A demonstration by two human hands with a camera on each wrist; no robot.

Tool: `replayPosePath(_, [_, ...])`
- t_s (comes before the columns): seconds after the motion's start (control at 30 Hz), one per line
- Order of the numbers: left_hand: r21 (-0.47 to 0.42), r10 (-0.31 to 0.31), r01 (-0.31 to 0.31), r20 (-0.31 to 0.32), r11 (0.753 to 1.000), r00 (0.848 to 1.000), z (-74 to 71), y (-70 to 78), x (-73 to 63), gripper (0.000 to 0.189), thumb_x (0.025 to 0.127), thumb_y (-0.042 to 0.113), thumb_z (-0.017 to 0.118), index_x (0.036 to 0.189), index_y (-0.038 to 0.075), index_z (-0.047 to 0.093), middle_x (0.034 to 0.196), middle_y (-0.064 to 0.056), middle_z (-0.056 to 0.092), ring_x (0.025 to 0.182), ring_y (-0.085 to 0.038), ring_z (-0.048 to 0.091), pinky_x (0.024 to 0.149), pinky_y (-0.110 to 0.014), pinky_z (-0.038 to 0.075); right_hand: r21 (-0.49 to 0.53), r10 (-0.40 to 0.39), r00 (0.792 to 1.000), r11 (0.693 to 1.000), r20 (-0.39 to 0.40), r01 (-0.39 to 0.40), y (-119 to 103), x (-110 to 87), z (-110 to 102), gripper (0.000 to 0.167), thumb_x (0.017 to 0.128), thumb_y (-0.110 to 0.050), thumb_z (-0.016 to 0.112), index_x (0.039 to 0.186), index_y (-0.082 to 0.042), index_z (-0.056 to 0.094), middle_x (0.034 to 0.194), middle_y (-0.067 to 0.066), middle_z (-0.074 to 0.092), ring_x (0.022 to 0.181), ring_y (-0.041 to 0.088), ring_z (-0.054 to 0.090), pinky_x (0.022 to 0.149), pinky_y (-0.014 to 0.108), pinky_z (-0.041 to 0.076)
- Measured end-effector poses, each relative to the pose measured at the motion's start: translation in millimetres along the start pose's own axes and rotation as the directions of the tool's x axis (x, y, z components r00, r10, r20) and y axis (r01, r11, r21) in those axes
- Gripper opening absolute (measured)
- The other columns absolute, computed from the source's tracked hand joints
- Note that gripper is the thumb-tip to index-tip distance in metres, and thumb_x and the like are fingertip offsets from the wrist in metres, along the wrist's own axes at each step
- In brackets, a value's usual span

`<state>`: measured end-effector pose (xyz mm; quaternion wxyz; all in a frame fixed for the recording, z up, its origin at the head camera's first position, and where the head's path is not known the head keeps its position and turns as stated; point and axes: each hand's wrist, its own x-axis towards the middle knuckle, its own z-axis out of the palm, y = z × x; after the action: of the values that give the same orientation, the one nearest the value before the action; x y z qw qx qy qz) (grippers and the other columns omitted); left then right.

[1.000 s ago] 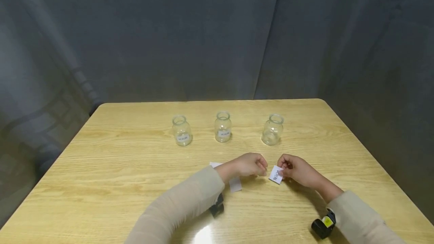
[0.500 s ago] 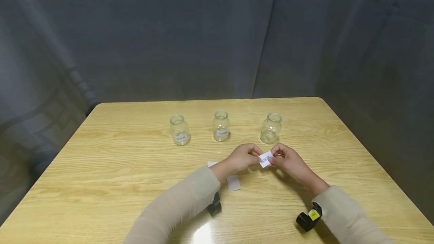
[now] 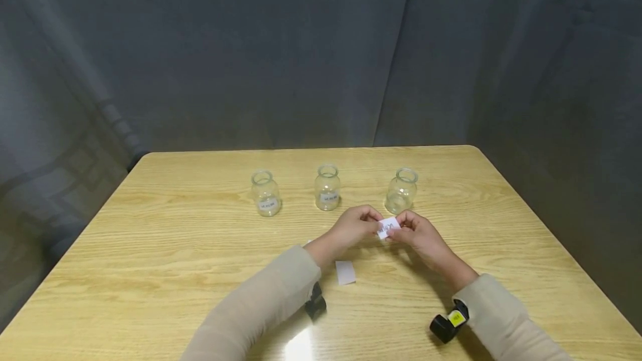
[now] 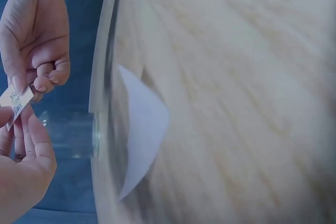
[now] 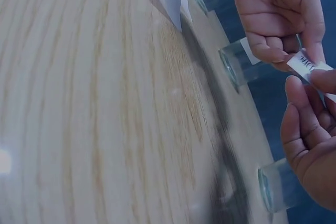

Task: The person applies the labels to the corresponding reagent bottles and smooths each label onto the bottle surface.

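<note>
Between both hands, a small white label (image 3: 388, 227) with dark writing is held above the table, in front of the right-hand jar. My left hand (image 3: 351, 226) pinches its left edge with thumb and fingers. From the other side my right hand (image 3: 423, 241) pinches the right edge. In the left wrist view the label (image 4: 17, 102) sits between the fingertips of both hands. The right wrist view shows the label (image 5: 307, 66) partly covered by a thumb. Just beyond the hands stands a glass jar (image 3: 401, 193), upright and open-topped, with no label visible on it.
Two more glass jars, a left jar (image 3: 266, 194) and a middle jar (image 3: 327, 187), stand upright and carry white labels. A white paper piece (image 3: 345, 273) lies on the wooden table (image 3: 175, 249) near my left forearm; another is mostly hidden by that arm. Dark curtains (image 3: 271, 54) hang behind.
The right hand has brought the label leftward and away from the body. The left hand, holding nothing a second ago, now grips its other edge. The label has turned slightly.
</note>
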<state>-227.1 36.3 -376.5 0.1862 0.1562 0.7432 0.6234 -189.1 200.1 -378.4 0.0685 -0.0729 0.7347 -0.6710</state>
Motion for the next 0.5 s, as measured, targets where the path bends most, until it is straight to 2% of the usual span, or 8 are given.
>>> replayPosePath(0.1, [-0.025, -0.003, 0.002, -0.017, 1.0, 1.0, -1.7, 3.5, -1.0, 0.009, 0.078, 0.005, 0.059, 0.087, 0.003, 0.059, 0.076, -0.003, 0.055, 0.07, -0.011, 0.052, 0.066, -0.026, 0.048, -0.019, -0.012, 1.0, 1.0, 0.001, 0.012, -1.2, 1.0, 0.8, 0.018, 0.081, 0.001, 0.055, 0.087, 0.011, 0.042, 0.083, 0.008, 0.053, 0.074, 0.017, 0.057, 0.072, 0.037, 0.048])
replayPosePath(0.23, [-0.075, -0.002, -0.001, -0.038, 0.997, 0.999, -4.9, 8.4, -3.0, 0.009, 0.079, 0.004, 0.059, 0.087, 0.0, 0.057, 0.077, -0.004, 0.055, 0.07, -0.013, 0.053, 0.07, -0.031, 0.048, -0.057, -0.022, 0.999, 0.998, -0.035, 0.02, -5.4, 1.5, 2.5, 0.021, 0.083, -0.002, 0.053, 0.09, 0.014, 0.041, 0.078, 0.006, 0.053, 0.071, 0.015, 0.056, 0.071, 0.037, 0.047])
replayPosePath(0.5, [-0.134, 0.038, -0.046, -0.061, 0.99, 0.997, -7.6, 5.6, -1.8, 0.011, 0.079, 0.001, 0.058, 0.089, -0.004, 0.055, 0.077, -0.006, 0.056, 0.069, -0.013, 0.054, 0.068, -0.027, 0.049, 0.015, -0.046, 0.997, 0.999, -0.054, 0.047, -9.1, 2.2, 7.5, 0.013, 0.081, 0.004, 0.052, 0.087, 0.011, 0.042, 0.075, 0.004, 0.051, 0.068, 0.01, 0.055, 0.066, 0.029, 0.048])
